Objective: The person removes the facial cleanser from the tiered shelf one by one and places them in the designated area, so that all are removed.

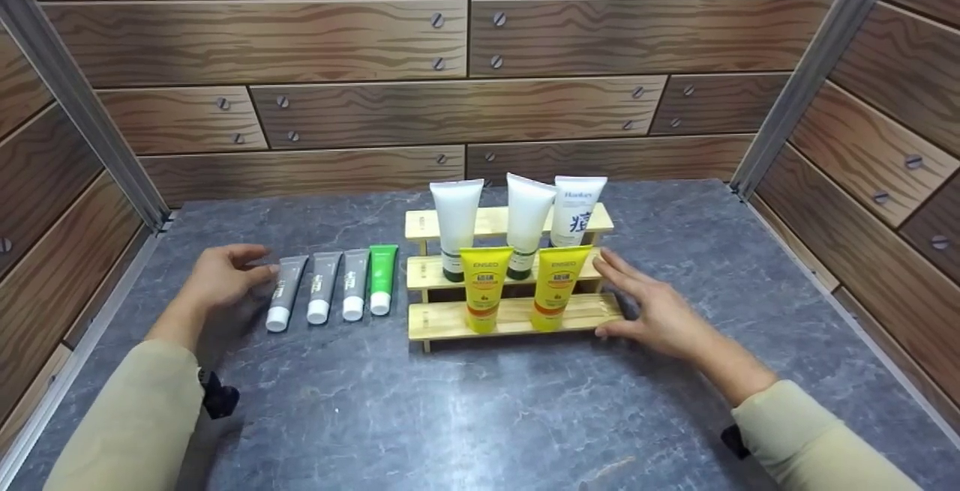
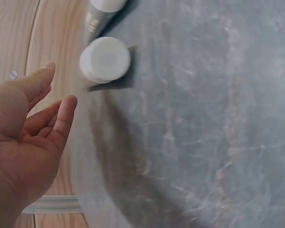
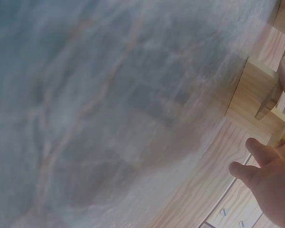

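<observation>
My left hand (image 1: 223,275) is beside the leftmost grey tube (image 1: 288,288), fingertips close to its upper edge; contact cannot be told. In the left wrist view a gap separates the loosely extended fingers from a white cap (image 2: 105,59). My right hand (image 1: 660,315) touches the right end of a three-tier wooden rack (image 1: 510,318) with outstretched fingers, thumb by the lowest tier. Two yellow tubes (image 1: 486,288) stand cap-down on that tier. Behind them are two plain white tubes (image 1: 456,217) with dark caps and a printed white tube (image 1: 577,206), its lower end hidden.
Right of the leftmost tube lie two more grey tubes (image 1: 324,285) and a green tube (image 1: 382,277), white caps toward me. Everything is on a grey marbled tabletop (image 1: 450,416). Wood-patterned walls (image 1: 360,41) with metal corner posts (image 1: 817,64) enclose the back and sides.
</observation>
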